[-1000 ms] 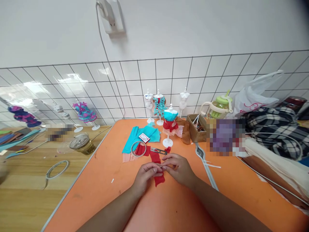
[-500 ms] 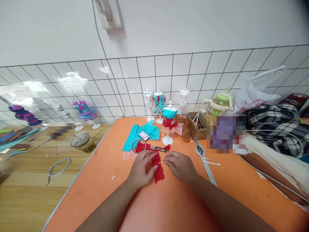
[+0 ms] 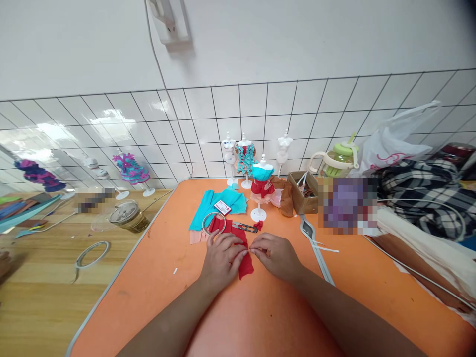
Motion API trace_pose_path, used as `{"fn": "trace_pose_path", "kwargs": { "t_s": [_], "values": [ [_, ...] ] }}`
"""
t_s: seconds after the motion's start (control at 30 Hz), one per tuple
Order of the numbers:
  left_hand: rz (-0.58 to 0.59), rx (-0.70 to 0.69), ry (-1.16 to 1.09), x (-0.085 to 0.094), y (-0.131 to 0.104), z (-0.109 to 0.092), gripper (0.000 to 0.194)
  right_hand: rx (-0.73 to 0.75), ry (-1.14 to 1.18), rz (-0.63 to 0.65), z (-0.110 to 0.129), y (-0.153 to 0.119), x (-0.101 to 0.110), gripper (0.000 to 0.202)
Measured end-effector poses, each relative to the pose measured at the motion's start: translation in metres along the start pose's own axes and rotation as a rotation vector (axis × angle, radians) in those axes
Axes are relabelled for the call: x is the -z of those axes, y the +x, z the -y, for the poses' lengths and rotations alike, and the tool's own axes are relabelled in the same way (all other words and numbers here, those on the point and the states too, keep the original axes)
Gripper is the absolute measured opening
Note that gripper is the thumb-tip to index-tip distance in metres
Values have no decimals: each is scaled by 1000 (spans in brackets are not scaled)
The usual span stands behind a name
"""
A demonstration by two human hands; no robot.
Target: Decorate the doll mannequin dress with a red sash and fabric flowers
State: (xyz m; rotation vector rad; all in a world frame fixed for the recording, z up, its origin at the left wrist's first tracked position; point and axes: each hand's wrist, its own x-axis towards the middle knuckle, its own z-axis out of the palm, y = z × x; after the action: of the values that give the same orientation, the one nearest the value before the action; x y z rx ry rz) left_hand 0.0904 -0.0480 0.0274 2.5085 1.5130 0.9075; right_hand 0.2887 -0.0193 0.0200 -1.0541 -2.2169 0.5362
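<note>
My left hand [image 3: 224,259] and my right hand [image 3: 275,256] meet over a strip of red fabric [image 3: 246,268] on the orange table. Both are pinched, fingertips nearly touching; whatever lies between them is too small to make out. Just beyond the hands are black-handled thread snips [image 3: 245,227], a small red scrap [image 3: 258,225] and a pale ring [image 3: 213,224] lying over red and turquoise cloth [image 3: 227,200]. A small white card [image 3: 222,207] rests on the turquoise cloth. Behind stands a mini dress form [image 3: 262,184] in a turquoise top and red skirt.
More mini dress forms [image 3: 245,158] line the tiled wall. To the right are a cardboard box [image 3: 303,193], a green-lidded jug [image 3: 340,159] and plaid cloth [image 3: 424,186]. A wooden table at left holds a lidded jar [image 3: 128,216] and a ring [image 3: 92,254].
My left hand has moved right and closed its thumb and fingers into a pinch, meeting my right hand's fingertips. The right hand has shifted slightly left.
</note>
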Motion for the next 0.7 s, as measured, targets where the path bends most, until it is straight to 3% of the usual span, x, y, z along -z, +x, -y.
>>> {"fn": "trace_pose_path", "kwargs": {
  "t_s": [0.3,0.47,0.7],
  "values": [
    [77,84,-103,-10,1,6,28,-14,28,43,0,1,1,24],
    [78,149,-112,-8,1,9,32,-132,-43,-14,-17,3,2,21],
    [115,10,-85,-8,6,1,26,-293,-141,-93,-42,9,-3,22]
  ]
}}
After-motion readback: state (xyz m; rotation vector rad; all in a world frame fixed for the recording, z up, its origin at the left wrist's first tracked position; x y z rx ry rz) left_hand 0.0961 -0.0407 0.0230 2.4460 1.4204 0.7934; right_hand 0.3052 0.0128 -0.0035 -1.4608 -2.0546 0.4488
